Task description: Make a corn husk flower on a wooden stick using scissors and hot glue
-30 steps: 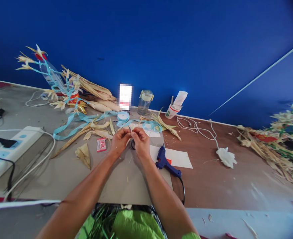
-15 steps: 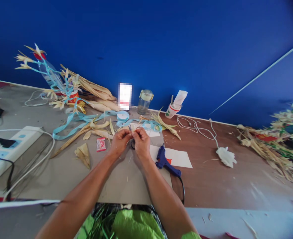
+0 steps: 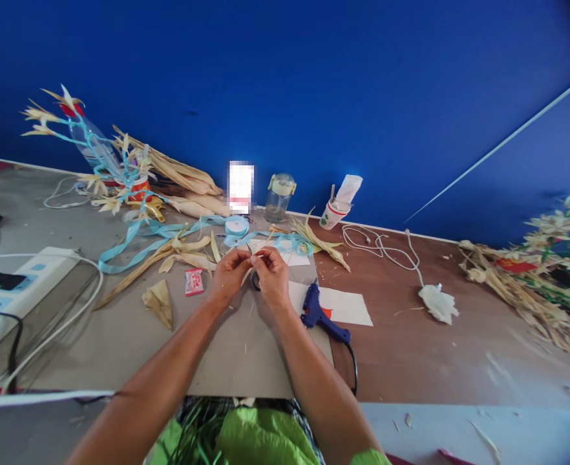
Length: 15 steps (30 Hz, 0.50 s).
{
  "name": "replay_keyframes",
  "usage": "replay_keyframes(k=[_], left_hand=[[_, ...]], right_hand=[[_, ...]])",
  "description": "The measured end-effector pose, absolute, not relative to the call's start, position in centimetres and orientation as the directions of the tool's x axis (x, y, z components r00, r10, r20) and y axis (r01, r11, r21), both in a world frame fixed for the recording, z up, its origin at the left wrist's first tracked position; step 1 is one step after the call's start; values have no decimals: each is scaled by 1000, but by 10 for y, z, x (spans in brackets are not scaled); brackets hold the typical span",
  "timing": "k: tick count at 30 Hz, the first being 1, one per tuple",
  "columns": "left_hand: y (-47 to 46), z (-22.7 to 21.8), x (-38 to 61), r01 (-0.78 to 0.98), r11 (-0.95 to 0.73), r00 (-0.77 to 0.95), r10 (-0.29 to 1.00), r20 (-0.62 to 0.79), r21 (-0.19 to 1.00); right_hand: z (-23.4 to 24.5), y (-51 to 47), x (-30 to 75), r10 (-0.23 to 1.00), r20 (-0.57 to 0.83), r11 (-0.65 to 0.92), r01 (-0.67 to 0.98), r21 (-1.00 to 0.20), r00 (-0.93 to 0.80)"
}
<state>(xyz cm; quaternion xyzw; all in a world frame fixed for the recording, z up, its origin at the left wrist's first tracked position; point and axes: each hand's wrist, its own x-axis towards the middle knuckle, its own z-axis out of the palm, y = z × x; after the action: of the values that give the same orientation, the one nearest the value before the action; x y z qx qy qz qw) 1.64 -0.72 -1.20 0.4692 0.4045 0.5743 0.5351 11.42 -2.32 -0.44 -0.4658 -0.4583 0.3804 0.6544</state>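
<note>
My left hand [image 3: 229, 274] and my right hand [image 3: 271, 274] meet fingertip to fingertip over the grey board. Both are pinched closed on something small and pale, mostly hidden by the fingers; its kind cannot be made out. A black ring-shaped handle [image 3: 255, 280] shows on the board just below, between the hands. Behind the fingers lie a roll of light blue ribbon [image 3: 237, 225] and pale dried corn husks [image 3: 192, 247]. A blue glue gun [image 3: 320, 313] rests on a white sheet [image 3: 350, 307] right of my right hand.
A power strip [image 3: 18, 294] with cords occupies the left. At the back stand blue-stemmed husk flowers [image 3: 130, 173], a lidded glass jar [image 3: 280, 199] and a paper cup [image 3: 332, 216]. A white cable [image 3: 384, 248], crumpled tissue [image 3: 439, 303] and a dried bundle [image 3: 517, 294] lie to the right.
The view has shifted very slightly, so everything sits a little further left. Both hands stay together in the same place, with only small finger movement.
</note>
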Motion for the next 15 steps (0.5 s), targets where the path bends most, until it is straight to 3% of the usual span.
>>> replay_keyframes(k=[5, 15], left_hand=[[-7, -14, 17, -253, -70, 48, 995, 84, 965], [-6, -16, 15, -461, 0, 140, 988, 73, 887]], right_hand=[[0, -25, 116, 906, 282, 293, 16, -956, 315], [4, -26, 118, 878, 351, 301, 194, -934, 326]])
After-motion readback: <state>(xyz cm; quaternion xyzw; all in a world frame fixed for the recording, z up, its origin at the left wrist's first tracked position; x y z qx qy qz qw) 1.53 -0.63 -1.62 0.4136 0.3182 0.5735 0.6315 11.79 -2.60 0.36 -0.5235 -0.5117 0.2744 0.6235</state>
